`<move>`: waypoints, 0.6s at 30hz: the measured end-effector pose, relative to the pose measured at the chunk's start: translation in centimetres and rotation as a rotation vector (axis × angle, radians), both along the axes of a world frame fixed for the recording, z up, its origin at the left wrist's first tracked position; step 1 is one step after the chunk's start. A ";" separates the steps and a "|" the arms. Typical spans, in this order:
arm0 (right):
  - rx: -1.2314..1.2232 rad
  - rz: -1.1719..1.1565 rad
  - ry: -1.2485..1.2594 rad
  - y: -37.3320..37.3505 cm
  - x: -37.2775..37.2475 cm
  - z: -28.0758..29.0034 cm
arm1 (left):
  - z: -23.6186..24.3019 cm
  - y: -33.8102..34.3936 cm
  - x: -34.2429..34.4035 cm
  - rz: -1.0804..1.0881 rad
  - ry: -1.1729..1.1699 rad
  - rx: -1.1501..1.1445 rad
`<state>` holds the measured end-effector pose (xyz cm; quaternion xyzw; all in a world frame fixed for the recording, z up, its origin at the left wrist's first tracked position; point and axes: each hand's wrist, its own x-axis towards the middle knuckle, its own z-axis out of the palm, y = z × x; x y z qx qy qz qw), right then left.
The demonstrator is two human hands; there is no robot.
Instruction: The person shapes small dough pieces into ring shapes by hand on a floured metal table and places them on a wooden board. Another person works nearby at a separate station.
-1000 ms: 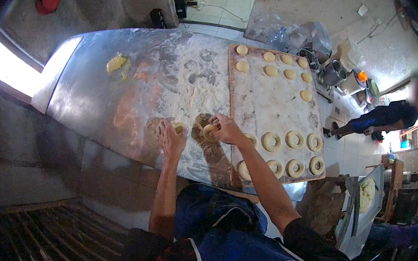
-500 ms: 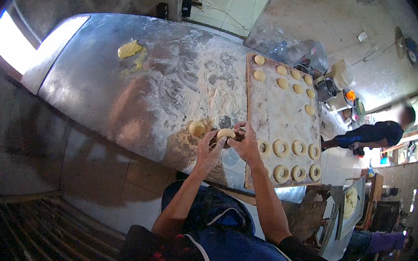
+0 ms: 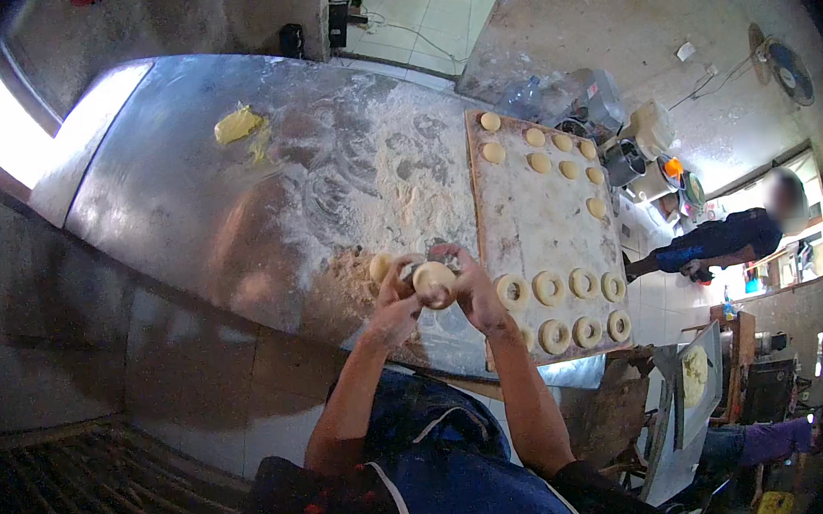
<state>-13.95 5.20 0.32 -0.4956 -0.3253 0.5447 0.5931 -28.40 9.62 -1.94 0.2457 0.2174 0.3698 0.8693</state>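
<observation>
Between my two hands, over the near edge of the floured table, is a round piece of pale dough (image 3: 433, 281). My left hand (image 3: 395, 308) grips its left side with curled fingers. On the right side my right hand (image 3: 478, 298) holds it, thumb and fingers bent round it. The dough's lower part is smeared by motion, so I cannot tell whether it has a hole. A dough ball (image 3: 379, 266) lies on the table just beyond my left hand, partly covered by it. To the right, a floured wooden board (image 3: 524, 223) carries several dough rings (image 3: 549, 288) near me and several dough balls (image 3: 540, 162) farther off.
A lump of yellow fat or dough (image 3: 238, 125) sits on the metal table (image 3: 178, 195) at the far left. Loose flour (image 3: 414, 182) covers its middle. Pots (image 3: 625, 165) stand beyond the board. Another person (image 3: 722, 240) stands at the right, away from the table.
The dough in my hands has turned from a narrow edge-on shape to a rounder face. My hands have come slightly closer to me. The whole view has shifted a little.
</observation>
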 end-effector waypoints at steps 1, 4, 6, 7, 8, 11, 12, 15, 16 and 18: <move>-0.066 -0.046 0.065 0.2 0.5 -0.9 | -0.1 -0.1 0.2 -0.112 0.151 0.043; -0.125 -0.143 -0.128 0.4 2.3 -4.2 | -0.6 -0.1 1.9 0.097 0.347 0.687; -0.036 -0.111 -0.768 0.5 3.7 -6.1 | -1.1 -0.3 3.5 0.228 0.005 0.159; -0.010 -0.156 -0.877 0.5 4.2 -6.7 | -1.3 -0.4 4.3 0.263 -0.051 0.006; -0.001 -0.179 -0.883 0.2 4.4 -7.1 | -1.4 -0.2 5.2 0.250 -0.054 -0.184; -0.006 -0.329 -0.124 -0.7 4.2 -6.3 | -1.6 -0.4 7.3 0.402 0.327 0.227; -0.056 -0.319 -0.022 -1.1 4.1 -5.5 | -1.7 -0.4 7.8 0.474 0.467 0.362; -0.296 -0.338 -0.006 -2.2 3.6 -2.0 | -1.6 -1.0 9.2 0.297 0.660 0.626; -0.328 -0.318 -0.126 -2.5 3.9 -0.9 | -1.7 -1.5 9.7 0.296 0.709 0.808; -0.327 -0.222 -0.382 -3.5 4.7 0.7 | -1.7 -2.6 10.7 0.219 0.515 0.398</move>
